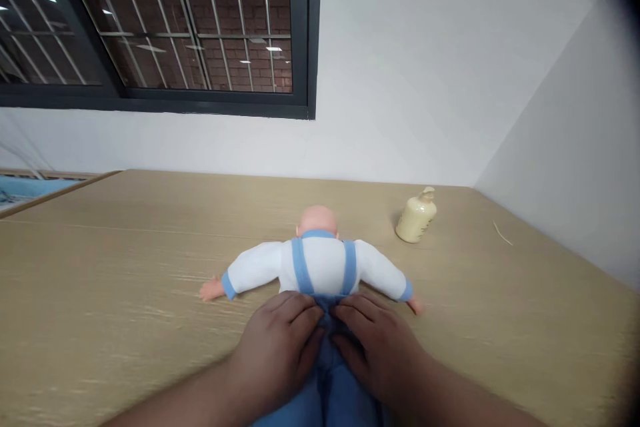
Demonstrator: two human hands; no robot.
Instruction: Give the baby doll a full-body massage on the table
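Observation:
A baby doll point(325, 267) lies on the table with the back of its bald head toward me and both arms spread out. It wears a white top with blue cuffs and blue straps, and blue trousers point(330, 353). My left hand point(283, 340) is on the left side of the trousers' waist, its fingers bent and closed on the cloth. Mirroring it, my right hand point(377, 340) grips the right side of the waist. A narrow strip of bunched blue cloth shows between the two hands. The doll's lower legs are out of sight.
A cream pump bottle point(416, 219) stands on the wooden table point(125, 267), beyond the doll to the right. Farther right lies a thin pale strip point(502, 233). White walls point(400, 80) rise behind and at the right; a barred window point(200, 27) is upper left.

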